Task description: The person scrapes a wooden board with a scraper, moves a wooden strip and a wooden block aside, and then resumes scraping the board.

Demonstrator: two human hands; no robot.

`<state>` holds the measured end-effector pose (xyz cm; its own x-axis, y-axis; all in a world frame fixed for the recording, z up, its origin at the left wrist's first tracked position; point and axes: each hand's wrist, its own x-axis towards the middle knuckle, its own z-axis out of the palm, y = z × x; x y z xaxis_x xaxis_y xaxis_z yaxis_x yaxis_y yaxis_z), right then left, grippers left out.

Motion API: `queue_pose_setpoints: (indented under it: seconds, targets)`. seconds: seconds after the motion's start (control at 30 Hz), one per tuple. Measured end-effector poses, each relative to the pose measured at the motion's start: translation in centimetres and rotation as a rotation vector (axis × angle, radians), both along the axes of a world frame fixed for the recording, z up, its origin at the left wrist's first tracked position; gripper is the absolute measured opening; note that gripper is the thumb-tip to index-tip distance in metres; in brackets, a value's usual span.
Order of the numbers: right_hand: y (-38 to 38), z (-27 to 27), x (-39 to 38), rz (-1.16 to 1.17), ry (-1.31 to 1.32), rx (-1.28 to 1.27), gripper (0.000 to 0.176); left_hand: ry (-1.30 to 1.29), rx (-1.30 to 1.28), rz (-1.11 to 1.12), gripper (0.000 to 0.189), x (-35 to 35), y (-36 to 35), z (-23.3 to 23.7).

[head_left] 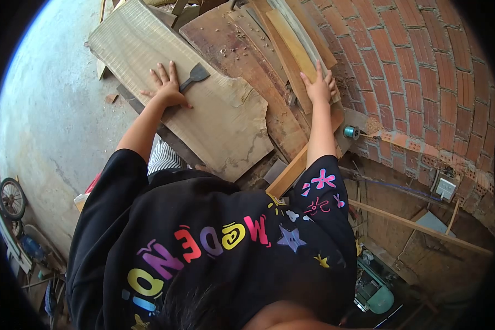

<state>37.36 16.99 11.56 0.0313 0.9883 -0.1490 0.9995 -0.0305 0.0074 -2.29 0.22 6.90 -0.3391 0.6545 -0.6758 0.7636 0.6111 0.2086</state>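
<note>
My left hand lies with spread fingers on a wide, pale wooden board that has a rough, broken right edge. A flat, dark scraper rests on the board between the thumb and forefinger, its lower end right at my palm. My right hand is stretched out over the ends of long, narrow wood strips beside the brick wall, fingers apart and fingertips on the strips.
Nuts and small bits lie scattered on a reddish-brown wooden bench top. A brick wall rises along the right. Near my right forearm sits a blue spool. A green machine stands low right, a wheel far left.
</note>
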Motion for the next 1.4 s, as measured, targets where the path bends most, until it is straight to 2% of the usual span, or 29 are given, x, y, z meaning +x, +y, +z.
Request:
queue_pose_setpoints:
  seconds: [0.13, 0.23, 0.33, 0.53, 1.27, 1.4]
  targets:
    - [-1.2, 0.3, -2.0, -0.060, 0.003, 0.006, 0.090, 0.003, -0.013, -0.003, 0.154, 0.1, 0.1, 0.2]
    - [-3.2, 0.2, -3.5, 0.128, -0.155, -0.071, 0.105, 0.010, -0.010, 0.007, 0.154, 0.2, 0.2, 0.0]
    - [-2.5, -0.9, -2.5, 0.024, -0.083, -0.033, 0.104, 0.019, -0.005, -0.002, 0.154, 0.1, 0.1, -0.2]
    - [-1.5, -0.3, -1.8, 0.064, -0.150, -0.081, 0.095, 0.018, 0.012, -0.001, 0.154, 0.2, 0.0, -0.5]
    - [0.5, 0.5, -1.5, -0.032, -0.028, -0.115, 0.095, 0.009, 0.023, 0.002, 0.155, 0.0, -0.1, -0.2]
    - [1.6, -1.5, -0.8, 0.013, 0.034, -0.026, 0.095, 0.013, 0.023, -0.043, 0.155, 0.1, 0.0, -0.4]
